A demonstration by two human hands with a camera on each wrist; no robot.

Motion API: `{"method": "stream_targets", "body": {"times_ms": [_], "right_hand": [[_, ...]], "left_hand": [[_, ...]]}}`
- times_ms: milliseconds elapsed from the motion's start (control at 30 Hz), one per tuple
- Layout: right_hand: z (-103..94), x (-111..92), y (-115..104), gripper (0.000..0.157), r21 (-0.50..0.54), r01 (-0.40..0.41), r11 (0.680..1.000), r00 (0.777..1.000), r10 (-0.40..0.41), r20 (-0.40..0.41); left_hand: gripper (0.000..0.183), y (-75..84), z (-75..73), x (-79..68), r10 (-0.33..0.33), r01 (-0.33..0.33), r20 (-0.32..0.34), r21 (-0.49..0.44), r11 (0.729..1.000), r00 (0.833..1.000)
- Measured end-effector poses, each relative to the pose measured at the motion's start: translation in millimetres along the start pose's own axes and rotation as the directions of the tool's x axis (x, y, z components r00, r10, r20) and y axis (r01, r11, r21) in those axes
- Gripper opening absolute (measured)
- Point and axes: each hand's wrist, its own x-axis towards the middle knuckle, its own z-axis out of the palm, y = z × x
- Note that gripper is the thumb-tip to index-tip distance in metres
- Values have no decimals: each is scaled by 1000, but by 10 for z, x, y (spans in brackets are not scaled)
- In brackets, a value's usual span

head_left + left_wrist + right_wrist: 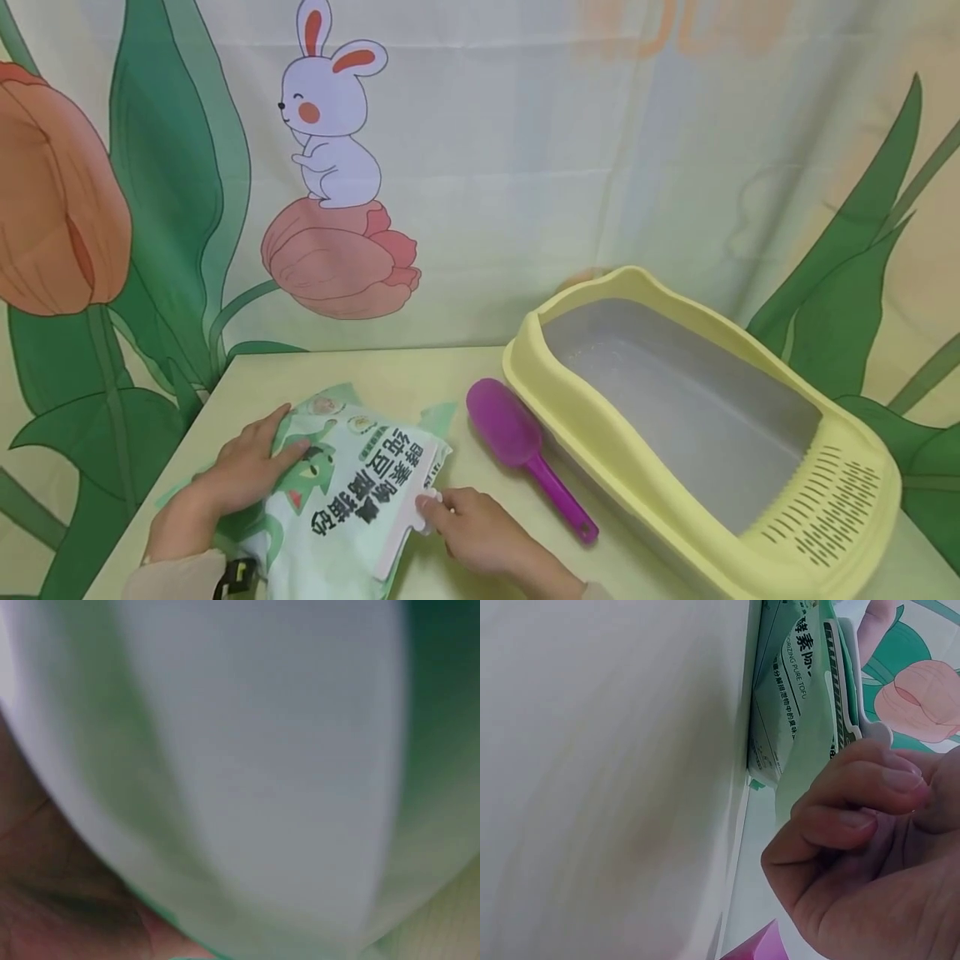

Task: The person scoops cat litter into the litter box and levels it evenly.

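Note:
A pale green and white cat litter bag (352, 492), printed with a green cat and dark lettering, lies on the table at the lower left. My left hand (243, 467) rests along its left side, thumb over the printed face. On the bag's right edge, my right hand (480, 525) pinches the white plastic handle (401, 529) between thumb and curled fingers. The right wrist view shows the handle (855, 675) along the bag's edge, beside the bent fingers (840, 825). Close bag surface (262, 765) fills the left wrist view, with part of the palm (52, 885) beside it.
A purple litter scoop (510, 425) lies right of the bag. Beyond it stands a large litter box with a yellow rim (592, 400), a grey inside and a slotted front ledge. A printed cloth (510, 167) with flowers and a rabbit hangs behind the table (360, 367).

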Motion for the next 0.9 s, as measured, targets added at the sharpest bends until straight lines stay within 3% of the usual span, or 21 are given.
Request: {"method": "stream_targets", "body": {"times_ms": [567,900], "right_hand": [[7,-20,-34,45,1,-6,1000,1000,6,-23],[3,-31,-50,47,0,4,1000,999,-4,-36]], "left_hand": [[84,-29,36,6,4,-5,-20,-45,999,1000],[84,2,5,-5,5,-5,-9,-9,1000,1000]]}}
